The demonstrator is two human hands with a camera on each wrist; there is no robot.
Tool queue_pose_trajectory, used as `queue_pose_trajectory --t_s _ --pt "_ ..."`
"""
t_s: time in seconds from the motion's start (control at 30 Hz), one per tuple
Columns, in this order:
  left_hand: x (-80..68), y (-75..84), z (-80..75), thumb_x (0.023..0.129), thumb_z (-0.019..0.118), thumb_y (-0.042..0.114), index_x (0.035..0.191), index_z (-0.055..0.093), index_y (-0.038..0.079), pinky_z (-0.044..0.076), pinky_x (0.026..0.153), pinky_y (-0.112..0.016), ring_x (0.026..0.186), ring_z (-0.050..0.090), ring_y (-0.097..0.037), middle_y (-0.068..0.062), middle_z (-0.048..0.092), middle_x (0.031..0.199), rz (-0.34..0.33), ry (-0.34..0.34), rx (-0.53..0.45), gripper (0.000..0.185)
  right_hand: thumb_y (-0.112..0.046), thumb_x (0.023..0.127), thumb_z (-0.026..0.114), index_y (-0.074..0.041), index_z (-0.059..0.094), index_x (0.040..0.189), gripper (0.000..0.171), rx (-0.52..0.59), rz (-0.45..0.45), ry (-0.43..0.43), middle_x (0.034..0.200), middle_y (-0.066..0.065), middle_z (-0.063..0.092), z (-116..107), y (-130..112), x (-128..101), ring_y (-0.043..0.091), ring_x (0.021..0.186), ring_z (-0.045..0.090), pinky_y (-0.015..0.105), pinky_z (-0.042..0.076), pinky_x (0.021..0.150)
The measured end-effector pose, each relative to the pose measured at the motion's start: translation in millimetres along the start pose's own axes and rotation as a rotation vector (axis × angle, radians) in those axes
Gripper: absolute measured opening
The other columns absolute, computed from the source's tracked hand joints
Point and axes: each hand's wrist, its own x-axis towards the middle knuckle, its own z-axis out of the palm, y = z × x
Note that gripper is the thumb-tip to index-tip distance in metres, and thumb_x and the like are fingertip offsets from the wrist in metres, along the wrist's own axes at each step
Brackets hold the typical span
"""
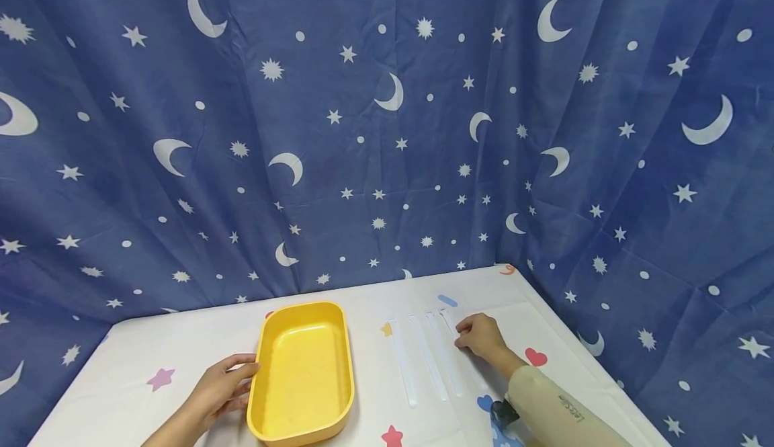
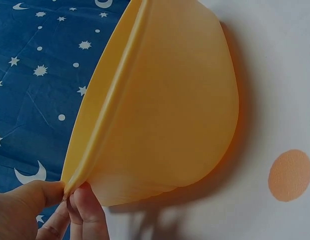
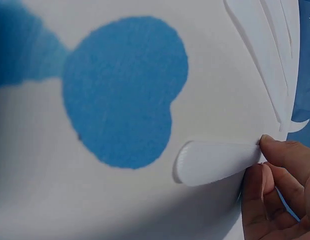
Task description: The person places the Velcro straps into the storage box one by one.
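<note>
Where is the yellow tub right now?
In the head view the yellow tub sits on the white table, left of the row of white strips. The left hand pinches its left rim.

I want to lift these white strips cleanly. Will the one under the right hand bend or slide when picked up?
The white strip looks thin and flat, so it is probably light and flexible. It lies flush on the smooth table cover, so it may slide before lifting. The right hand pinches its end, which seems wise.

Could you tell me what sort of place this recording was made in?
Probably a staged recording corner, not a home: a table under a white cloth with coloured shapes, closed in by a blue moon-and-star curtain, with only a yellow tray and white strips.
</note>
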Motion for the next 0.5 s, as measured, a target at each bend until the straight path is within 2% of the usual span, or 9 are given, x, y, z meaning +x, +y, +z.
queue_pose_trajectory --t_s 0.5 --pt "3.8 -1.1 -0.6 0.095 0.063 0.023 0.135 0.048 -0.005 0.06 0.064 -0.032 0.074 0.069 -0.012 -0.002 0.069 0.092 0.002 -0.01 0.007 0.051 -0.002 0.068 0.082 0.001 0.074 0.089 0.023 0.066 0.044 0.002 0.066 0.0 0.06 -0.1 4.4 0.1 0.013 0.062 0.054 0.023 0.045 0.056"
